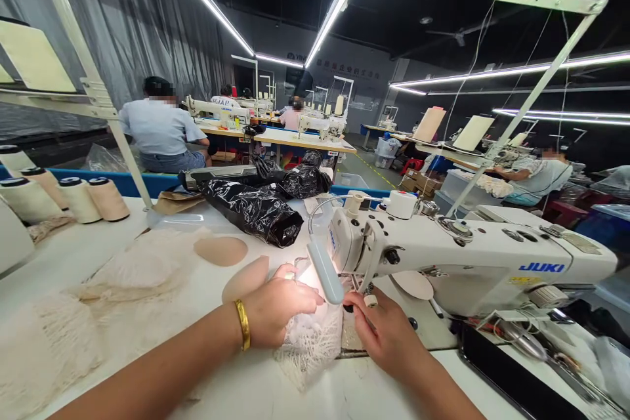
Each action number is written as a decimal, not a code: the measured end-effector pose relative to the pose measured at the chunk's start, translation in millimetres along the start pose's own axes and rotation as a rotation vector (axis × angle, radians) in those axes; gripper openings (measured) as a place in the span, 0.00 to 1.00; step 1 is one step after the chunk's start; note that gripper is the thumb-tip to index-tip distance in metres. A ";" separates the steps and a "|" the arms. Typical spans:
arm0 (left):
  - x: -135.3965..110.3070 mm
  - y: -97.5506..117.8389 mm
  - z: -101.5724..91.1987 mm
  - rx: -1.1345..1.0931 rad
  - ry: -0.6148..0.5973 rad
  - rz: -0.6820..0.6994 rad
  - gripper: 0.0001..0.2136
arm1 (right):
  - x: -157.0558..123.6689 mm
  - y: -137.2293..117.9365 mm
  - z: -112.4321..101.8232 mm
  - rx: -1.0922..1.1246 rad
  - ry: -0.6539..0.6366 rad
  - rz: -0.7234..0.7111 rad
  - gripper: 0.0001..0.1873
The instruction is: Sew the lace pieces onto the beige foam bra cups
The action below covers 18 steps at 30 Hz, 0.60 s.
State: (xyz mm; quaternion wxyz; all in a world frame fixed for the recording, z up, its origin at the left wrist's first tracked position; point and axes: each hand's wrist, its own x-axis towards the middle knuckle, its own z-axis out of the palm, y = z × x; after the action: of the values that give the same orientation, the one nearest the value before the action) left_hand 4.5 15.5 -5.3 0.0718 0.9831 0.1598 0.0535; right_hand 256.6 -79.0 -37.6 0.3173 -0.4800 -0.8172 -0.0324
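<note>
My left hand [278, 307] lies flat on pale lace fabric [315, 341] beside the needle of a white JUKI sewing machine [472, 259], fingers stretched toward the lit needle area; a gold bangle sits on its wrist. My right hand [386, 331] rests on the fabric in front of the presser foot, fingers curled and pressing it down. A small lamp [322, 269] on a bendy neck hangs over the needle and hides part of it. A beige bra cup [245, 279] touches the left hand's far side.
Another beige cup [221, 251] and heaps of lace [132, 275] lie on the white table to the left. Thread cones [79, 200] stand at far left. Black plastic bags [256, 210] sit behind. Other people work at machines further back.
</note>
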 end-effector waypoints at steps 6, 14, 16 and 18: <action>-1.1 21.7 -3.4 0.124 -0.011 -0.257 0.11 | 4.7 -20.0 1.1 0.103 -0.147 -0.151 0.15; -5.7 33.2 -10.9 -0.007 -0.121 -0.298 0.24 | 0.3 1.3 11.5 -0.139 -0.192 0.031 0.12; -7.7 30.5 -13.3 -0.032 -0.144 -0.285 0.24 | 1.0 -0.7 6.6 -0.058 -0.197 0.040 0.09; -7.3 29.6 -14.3 -0.031 -0.145 -0.277 0.21 | 3.5 -7.9 4.1 0.061 -0.274 0.009 0.03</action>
State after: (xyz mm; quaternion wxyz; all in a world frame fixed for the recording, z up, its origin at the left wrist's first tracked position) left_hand 4.9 -12.9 12.8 0.1050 0.9517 0.2873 -0.0254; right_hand 247.1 -79.1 -36.9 0.2171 -0.4738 -0.8514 0.0597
